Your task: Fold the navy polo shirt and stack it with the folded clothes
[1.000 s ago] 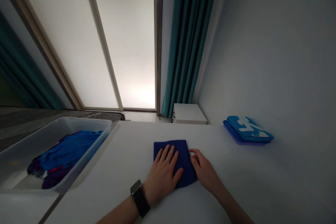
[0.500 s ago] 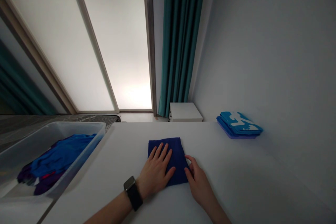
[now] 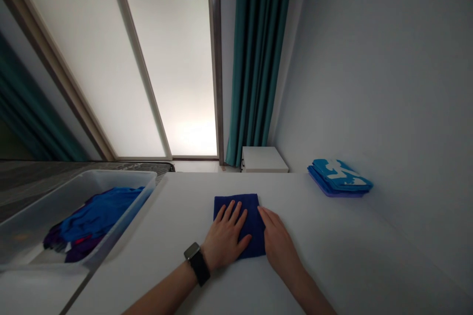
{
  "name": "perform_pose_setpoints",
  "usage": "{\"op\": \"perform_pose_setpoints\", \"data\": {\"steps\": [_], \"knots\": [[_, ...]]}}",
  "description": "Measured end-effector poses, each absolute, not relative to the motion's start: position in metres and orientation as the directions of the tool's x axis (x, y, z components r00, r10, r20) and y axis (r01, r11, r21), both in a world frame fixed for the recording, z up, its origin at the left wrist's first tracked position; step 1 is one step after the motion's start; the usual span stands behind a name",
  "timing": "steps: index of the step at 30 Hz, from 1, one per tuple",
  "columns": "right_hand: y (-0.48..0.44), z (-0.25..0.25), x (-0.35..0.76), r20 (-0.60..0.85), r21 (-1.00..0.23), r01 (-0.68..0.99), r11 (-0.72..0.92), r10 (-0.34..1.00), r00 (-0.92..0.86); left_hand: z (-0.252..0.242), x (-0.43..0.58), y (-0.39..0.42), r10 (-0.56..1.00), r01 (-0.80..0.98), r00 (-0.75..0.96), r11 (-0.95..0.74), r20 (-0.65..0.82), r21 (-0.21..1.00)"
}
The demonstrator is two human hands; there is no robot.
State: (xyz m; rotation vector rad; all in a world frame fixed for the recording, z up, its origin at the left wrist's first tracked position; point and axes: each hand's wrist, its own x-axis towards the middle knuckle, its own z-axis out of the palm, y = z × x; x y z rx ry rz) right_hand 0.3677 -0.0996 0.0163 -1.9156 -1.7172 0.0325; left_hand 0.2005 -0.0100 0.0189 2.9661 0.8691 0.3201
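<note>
A dark blue piece of cloth (image 3: 254,229), folded into a rough square, lies on the white table. My left hand (image 3: 227,236) rests flat on its left part with the fingers spread, and a black watch is on that wrist. Along the cloth's right edge, my right hand (image 3: 278,238) lies with its fingers stretched forward and touching the border. Its thumb is mostly hidden, and I see nothing held in it.
On the left stands a clear plastic bin (image 3: 146,182) holding crumpled blue and purple clothes (image 3: 101,214). A stack of folded blue cloths (image 3: 340,179) sits at the right by the wall. Beyond the table's far edge is a white cabinet (image 3: 264,159).
My right hand has moved slightly up along the cloth's right edge, its fingers going from curled to straight. The cloth's right side looks straighter. My left hand stays flat on it.
</note>
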Motion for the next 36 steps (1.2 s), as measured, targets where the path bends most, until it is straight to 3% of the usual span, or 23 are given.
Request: {"op": "perform_pose_setpoints", "data": {"steps": [5,8,17,24,28,36], "knots": [[-0.075,0.023,0.357,0.130,-0.174,0.985,-0.018,0.991,0.041,0.017,0.202,-0.011,0.538,0.533,0.827,-0.843,0.166,0.076],[-0.073,0.017,0.357,0.093,-0.118,0.993,-0.030,0.995,0.041,0.016,0.201,-0.012,0.541,0.537,0.817,-0.840,0.200,0.079],[-0.078,0.014,0.353,0.132,-0.123,0.989,-0.079,0.987,0.095,0.015,0.188,-0.006,0.592,0.590,0.772,-0.803,0.229,0.086],[-0.060,0.044,0.342,0.131,-0.013,0.996,-0.089,0.987,0.090,0.015,0.189,-0.007,0.601,0.595,0.762,-0.797,0.242,0.105],[-0.040,0.034,0.342,0.137,-0.052,0.998,-0.027,0.990,0.033,0.015,0.190,-0.008,0.602,0.594,0.765,-0.797,0.228,0.111],[-0.029,0.005,0.351,0.127,-0.134,0.987,-0.089,0.986,0.106,0.010,0.190,-0.008,0.612,0.597,0.754,-0.790,0.239,0.141]]}}
